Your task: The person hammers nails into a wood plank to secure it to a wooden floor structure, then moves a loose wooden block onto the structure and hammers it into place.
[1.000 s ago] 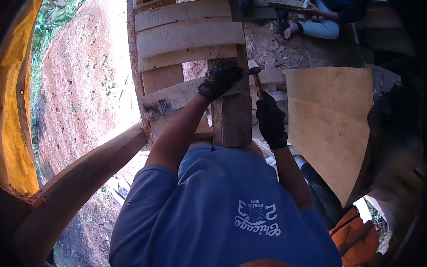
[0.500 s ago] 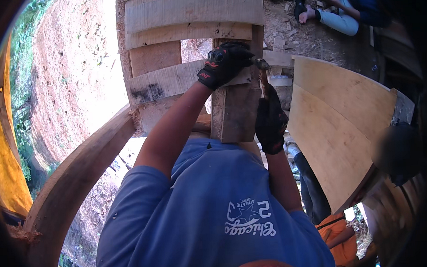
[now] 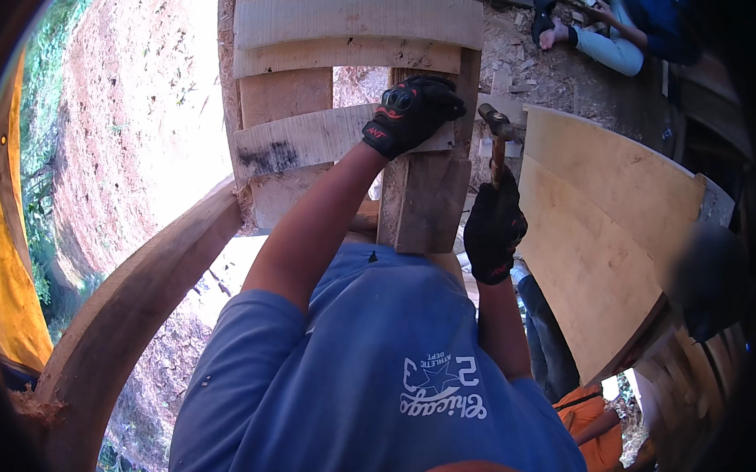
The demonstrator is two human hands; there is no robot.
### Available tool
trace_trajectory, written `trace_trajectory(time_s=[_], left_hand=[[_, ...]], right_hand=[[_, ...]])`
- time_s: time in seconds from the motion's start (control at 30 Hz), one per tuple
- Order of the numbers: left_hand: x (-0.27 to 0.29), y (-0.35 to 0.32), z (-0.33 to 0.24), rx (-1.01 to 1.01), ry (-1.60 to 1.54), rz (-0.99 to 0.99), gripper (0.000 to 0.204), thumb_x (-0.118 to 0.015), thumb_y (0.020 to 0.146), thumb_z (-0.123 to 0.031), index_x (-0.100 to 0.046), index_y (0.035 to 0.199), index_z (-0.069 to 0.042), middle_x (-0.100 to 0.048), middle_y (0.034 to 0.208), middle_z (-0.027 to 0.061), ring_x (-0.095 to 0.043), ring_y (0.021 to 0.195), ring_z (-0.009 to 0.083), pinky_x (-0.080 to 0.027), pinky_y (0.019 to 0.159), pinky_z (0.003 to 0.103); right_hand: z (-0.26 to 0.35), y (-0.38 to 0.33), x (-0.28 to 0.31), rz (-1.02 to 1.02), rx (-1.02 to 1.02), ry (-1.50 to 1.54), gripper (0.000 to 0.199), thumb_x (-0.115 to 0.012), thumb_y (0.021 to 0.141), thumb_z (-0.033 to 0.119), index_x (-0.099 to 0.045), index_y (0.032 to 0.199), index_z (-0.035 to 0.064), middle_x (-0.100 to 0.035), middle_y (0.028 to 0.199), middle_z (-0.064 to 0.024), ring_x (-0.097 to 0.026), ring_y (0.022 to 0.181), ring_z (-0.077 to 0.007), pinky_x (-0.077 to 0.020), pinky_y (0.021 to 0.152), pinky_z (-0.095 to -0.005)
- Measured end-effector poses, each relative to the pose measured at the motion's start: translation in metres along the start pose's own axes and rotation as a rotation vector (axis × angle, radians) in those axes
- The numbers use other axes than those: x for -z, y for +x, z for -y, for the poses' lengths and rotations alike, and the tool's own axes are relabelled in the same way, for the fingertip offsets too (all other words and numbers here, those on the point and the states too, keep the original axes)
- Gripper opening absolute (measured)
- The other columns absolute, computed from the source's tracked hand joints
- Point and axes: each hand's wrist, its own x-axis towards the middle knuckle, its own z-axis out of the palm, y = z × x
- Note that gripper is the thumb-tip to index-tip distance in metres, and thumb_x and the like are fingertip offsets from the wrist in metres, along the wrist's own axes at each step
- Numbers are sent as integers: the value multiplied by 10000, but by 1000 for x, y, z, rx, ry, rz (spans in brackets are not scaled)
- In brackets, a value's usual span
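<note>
My right hand [image 3: 493, 232], in a black glove, is closed around the wooden handle of a hammer [image 3: 497, 125]. The hammer's dark head is raised, to the right of my other hand and apart from it. My left hand [image 3: 415, 114], also gloved in black with red marks, rests over the right end of a pale wooden slat [image 3: 304, 141]. Its fingers are curled together, and whatever they may pinch is hidden. Beneath the slat's right end runs a thicker wooden beam [image 3: 433, 202] toward my waist.
More slats [image 3: 358, 24] cross the frame farther off. A curved timber [image 3: 138, 286] arcs down the left. On the right stands a large light plywood panel [image 3: 610, 203]. One person [image 3: 613, 45] sits at the far right; another in orange [image 3: 597, 420] is behind the panel.
My right hand and the hammer have moved to the right, away from my left hand. The left hand stays on the slat; the whole view has shifted slightly.
</note>
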Motion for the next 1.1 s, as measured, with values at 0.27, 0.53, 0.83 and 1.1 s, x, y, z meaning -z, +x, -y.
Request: trace_trajectory(time_s=[0.27,0.53,0.83,1.1], left_hand=[[5,-1,-10,56,-25,17,148,-756,977,-212,-859,1082,-189,-809,1173,118,-758,1148,323,-609,1003,448],[3,-5,-5,39,-33,-34,173,-770,969,-217,-859,1116,-200,-809,1195,109,-760,1160,305,-607,1023,438],[0,-4,-5,28,-8,-30,165,-783,953,-227,-860,1096,-199,-811,1183,107,-758,1163,305,-608,1019,435],[-5,-5,3,3,-18,-23,188,-780,953,-327,-868,1077,-216,-797,1229,115,-742,1179,322,-580,1051,455]], right_hand=[[-1,2,-4,129,-20,-79,312,-639,1047,108,-661,1340,4,-780,1054,-263,-779,835,-418,-607,709,-476],[4,3,-13,127,25,-141,282,-648,1074,151,-679,1312,3,-787,1053,-244,-788,828,-382,-620,710,-441],[22,7,5,23,-21,20,304,-614,1090,189,-666,1330,9,-779,1061,-252,-773,826,-419,-602,707,-478],[12,4,8,-50,6,25,246,-630,1081,130,-649,1285,-5,-765,983,-216,-746,751,-386,-566,653,-475]])
